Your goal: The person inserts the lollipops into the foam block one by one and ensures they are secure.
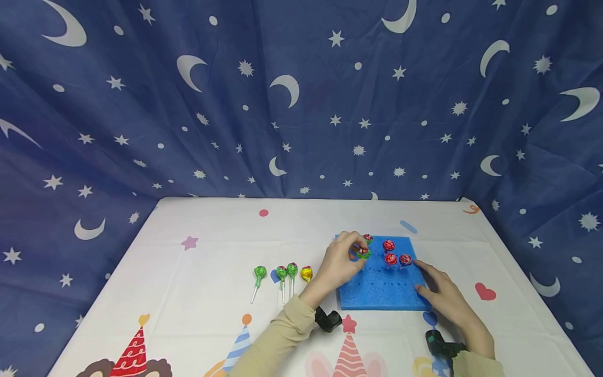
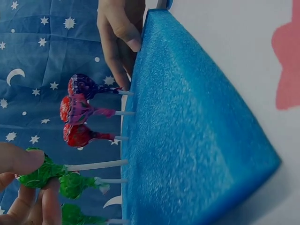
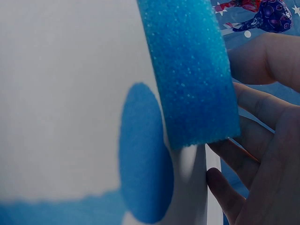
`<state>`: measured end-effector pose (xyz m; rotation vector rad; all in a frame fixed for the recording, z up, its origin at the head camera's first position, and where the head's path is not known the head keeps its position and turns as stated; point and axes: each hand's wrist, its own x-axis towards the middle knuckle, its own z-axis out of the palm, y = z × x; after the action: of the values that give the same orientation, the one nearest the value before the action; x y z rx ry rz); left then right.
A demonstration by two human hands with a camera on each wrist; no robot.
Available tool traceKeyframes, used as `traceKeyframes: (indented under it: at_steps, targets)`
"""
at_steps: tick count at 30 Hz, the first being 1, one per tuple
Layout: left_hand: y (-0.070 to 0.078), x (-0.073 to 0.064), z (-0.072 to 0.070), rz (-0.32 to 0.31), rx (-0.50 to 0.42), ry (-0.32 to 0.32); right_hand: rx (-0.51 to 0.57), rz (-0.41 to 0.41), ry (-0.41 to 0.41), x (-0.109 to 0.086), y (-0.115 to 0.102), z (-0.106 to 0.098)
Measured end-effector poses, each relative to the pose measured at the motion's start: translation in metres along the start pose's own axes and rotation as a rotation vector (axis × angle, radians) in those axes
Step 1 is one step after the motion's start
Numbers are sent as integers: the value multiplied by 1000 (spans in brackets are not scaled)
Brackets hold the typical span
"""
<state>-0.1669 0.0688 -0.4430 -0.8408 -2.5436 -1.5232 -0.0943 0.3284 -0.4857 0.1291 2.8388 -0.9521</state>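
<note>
My left hand (image 1: 340, 262) pinches a green-wrapped lollipop (image 2: 40, 171) between thumb and fingers. Its white stick points down at a blue foam board (image 1: 377, 298), and the tip meets the board's top surface in the left wrist view. Two more green lollipops (image 2: 72, 185) stand in the foam beside it. Upright farther right are a red lollipop (image 2: 77, 136), a pink-and-red lollipop (image 2: 77, 108) and a purple-and-red lollipop (image 2: 83, 86). My right hand (image 1: 445, 296) rests against the board's right edge, fingers extended and thumb touching the foam.
Left of the board, several loose lollipops lie on the white printed tablecloth (image 1: 212, 272): green ones (image 1: 259, 272) and a yellow one (image 1: 306, 273), partly behind the left forearm. Rows of small holes mark the foam. A blue star-and-moon curtain (image 1: 301, 141) hangs behind the table.
</note>
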Motion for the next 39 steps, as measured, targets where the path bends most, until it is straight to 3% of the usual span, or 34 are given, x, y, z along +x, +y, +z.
traceKeyframes:
  at_steps: [12, 39]
  targets:
    - [0, 7, 15, 26, -19, 0, -6, -11, 2, 0, 1, 0]
    - [-5, 7, 26, 51, 27, -21, -3, -26, 8, 1, 0, 0]
